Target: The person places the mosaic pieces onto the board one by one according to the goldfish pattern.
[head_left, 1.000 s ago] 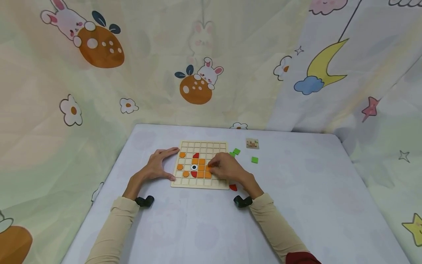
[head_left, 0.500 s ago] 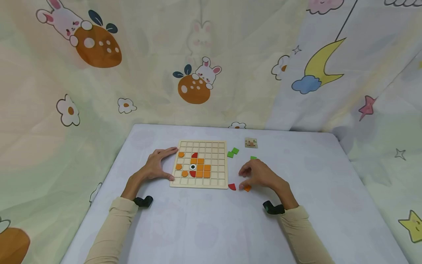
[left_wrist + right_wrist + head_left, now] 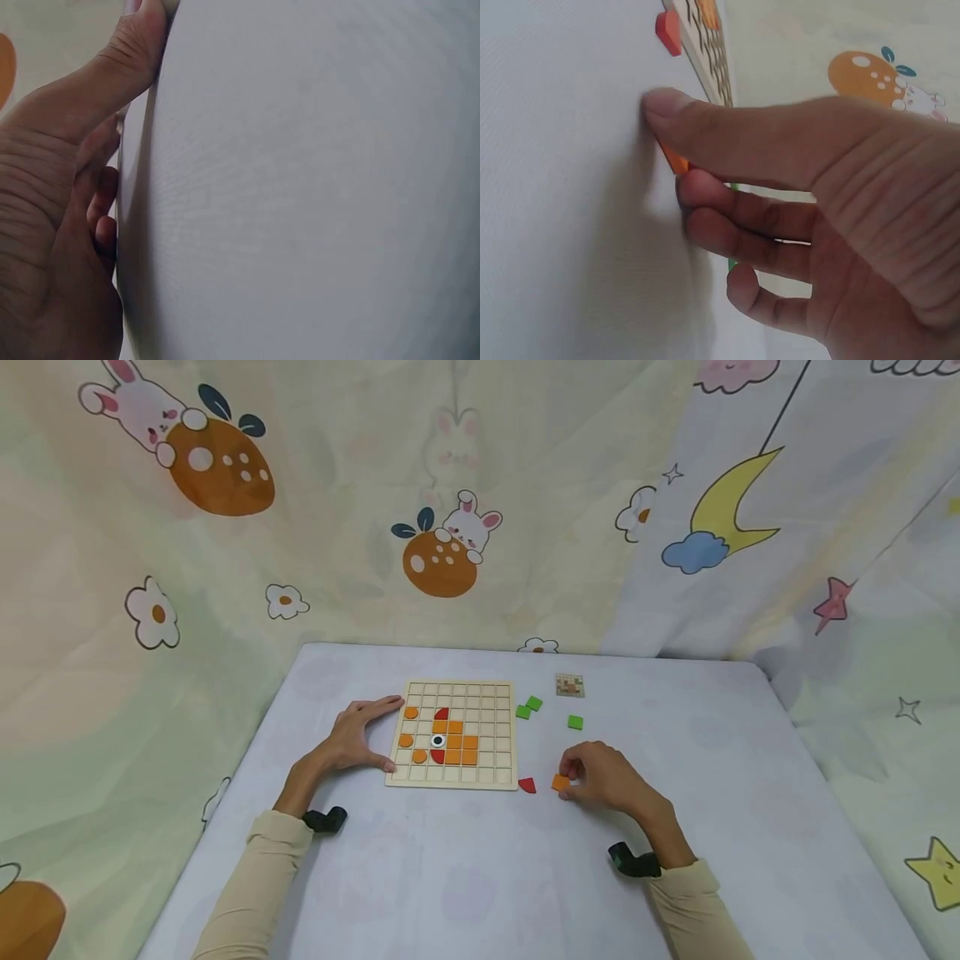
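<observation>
A light wooden grid board (image 3: 491, 703) lies on the table and bears orange squares, orange discs, red quarter-round pieces and an eye disc (image 3: 438, 741). My left hand (image 3: 349, 742) spreads thumb and fingers along the board's left side, fingertips at its edge. To the right of the board, my right hand (image 3: 606, 781) pinches an orange square tile (image 3: 560, 782) between thumb and fingers, at the tabletop. In the right wrist view the thumb hides most of that orange tile (image 3: 674, 156). A loose red quarter-round piece (image 3: 527, 786) lies between the board and the right hand.
Several green square tiles (image 3: 575, 722) lie right of the board. Behind them is a small printed pattern card (image 3: 570, 685). The white-covered table (image 3: 465, 877) ends at a patterned cloth backdrop (image 3: 337, 527).
My right hand has left an orange tile on the board, moved right and taken hold of another loose orange tile. My left hand stays at the board's edge.
</observation>
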A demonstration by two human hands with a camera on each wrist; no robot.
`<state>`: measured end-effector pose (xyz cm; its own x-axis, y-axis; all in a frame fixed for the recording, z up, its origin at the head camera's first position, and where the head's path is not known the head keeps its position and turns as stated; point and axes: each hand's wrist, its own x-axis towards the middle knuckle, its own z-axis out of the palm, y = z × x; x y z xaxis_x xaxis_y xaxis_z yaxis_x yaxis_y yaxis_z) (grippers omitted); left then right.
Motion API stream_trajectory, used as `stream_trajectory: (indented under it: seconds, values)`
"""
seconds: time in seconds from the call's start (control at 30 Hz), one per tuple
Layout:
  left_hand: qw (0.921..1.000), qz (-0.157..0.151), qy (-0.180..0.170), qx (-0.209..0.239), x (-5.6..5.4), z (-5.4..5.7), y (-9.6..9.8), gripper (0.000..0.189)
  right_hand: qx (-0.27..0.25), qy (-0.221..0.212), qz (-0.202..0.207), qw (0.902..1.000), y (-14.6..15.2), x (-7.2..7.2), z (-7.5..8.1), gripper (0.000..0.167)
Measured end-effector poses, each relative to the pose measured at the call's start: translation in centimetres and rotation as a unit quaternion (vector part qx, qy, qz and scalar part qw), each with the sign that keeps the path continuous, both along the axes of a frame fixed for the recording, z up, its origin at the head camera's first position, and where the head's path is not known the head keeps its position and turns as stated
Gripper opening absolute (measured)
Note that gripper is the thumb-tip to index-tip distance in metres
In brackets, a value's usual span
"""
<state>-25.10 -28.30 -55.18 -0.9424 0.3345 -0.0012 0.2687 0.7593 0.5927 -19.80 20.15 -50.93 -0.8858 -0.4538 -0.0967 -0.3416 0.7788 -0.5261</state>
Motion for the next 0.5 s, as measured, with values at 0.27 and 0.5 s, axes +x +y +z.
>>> stream_trajectory:
  seconds: [0.27, 0.5]
  values:
    - [1.0000, 0.003, -0.001, 0.002, 0.0, 0.1, -0.1, 0.124, -0.033, 0.036, 0.013, 0.9987, -1.4, -1.7, 0.8, 0.018]
    - [1.0000, 0.003, -0.001, 0.003, 0.1, 0.1, 0.0, 0.124, -0.120, 0.087, 0.015, 0.9888, -5.3, -4.9, 0.2, 0.022]
